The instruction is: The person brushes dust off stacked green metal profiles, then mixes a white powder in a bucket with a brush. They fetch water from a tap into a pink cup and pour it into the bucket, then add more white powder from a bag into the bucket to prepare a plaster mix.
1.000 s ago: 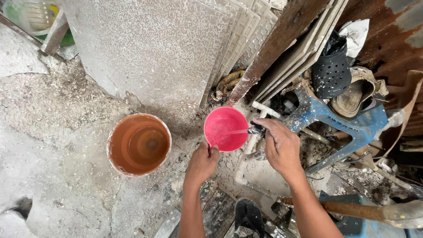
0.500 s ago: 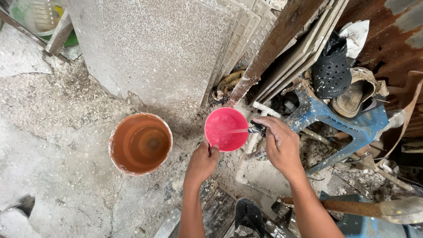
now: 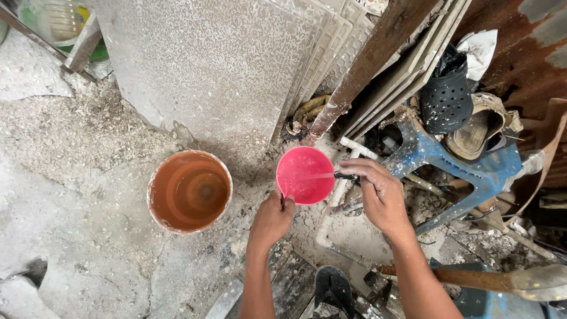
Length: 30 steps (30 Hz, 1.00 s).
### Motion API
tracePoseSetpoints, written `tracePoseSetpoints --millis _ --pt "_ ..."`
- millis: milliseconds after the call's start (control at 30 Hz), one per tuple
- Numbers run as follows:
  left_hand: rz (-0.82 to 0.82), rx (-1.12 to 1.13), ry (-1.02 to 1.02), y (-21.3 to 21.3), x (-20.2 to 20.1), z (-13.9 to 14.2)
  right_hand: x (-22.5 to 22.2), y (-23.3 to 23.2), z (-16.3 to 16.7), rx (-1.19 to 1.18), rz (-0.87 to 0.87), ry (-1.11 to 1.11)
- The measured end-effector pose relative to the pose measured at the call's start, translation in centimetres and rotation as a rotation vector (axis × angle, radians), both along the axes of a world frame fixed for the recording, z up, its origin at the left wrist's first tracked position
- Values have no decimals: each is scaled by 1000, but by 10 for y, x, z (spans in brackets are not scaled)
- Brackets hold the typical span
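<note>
Gripping pink cup [image 3: 304, 175], left hand [image 3: 271, 218] curled

Two bare forearms enter from the bottom edge, no sleeves in view, no watch, no gloves. Left hand [image 3: 270, 220]: bare, no rings visible, a light dusting of pale powder over the knuckles. Right hand [image 3: 382, 195]: bare, heavier coating of whitish dust or dried splatter across the fingers and the back, thinning toward the wrist. Forearms carry faint specks of the same pale residue. Between the arms, a dark sandal [image 3: 333, 290], probably on the person's own foot, spotted with pale flecks; the foot itself is mostly out of frame.
</note>
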<state>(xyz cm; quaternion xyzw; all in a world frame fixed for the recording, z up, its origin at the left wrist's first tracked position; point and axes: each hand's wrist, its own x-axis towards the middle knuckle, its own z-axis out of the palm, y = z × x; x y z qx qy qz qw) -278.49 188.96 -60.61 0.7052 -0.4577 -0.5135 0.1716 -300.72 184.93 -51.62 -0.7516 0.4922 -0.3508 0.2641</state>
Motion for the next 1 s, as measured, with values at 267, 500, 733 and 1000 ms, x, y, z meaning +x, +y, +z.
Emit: tracePoseSetpoints --millis 267,500,733,1000 --pt "-6 66 46 0 0 -4 -16 -1 -18 125 48 -164" --pt "20 -18 35 1 1 -6 -24 0 -31 15 98 -291" --pt "98 -119 66 10 11 -14 -15 9 -23 -143 -40 -206" --pt "530 -299 18 40 48 -16 56 57 -74 -510 211 -620"
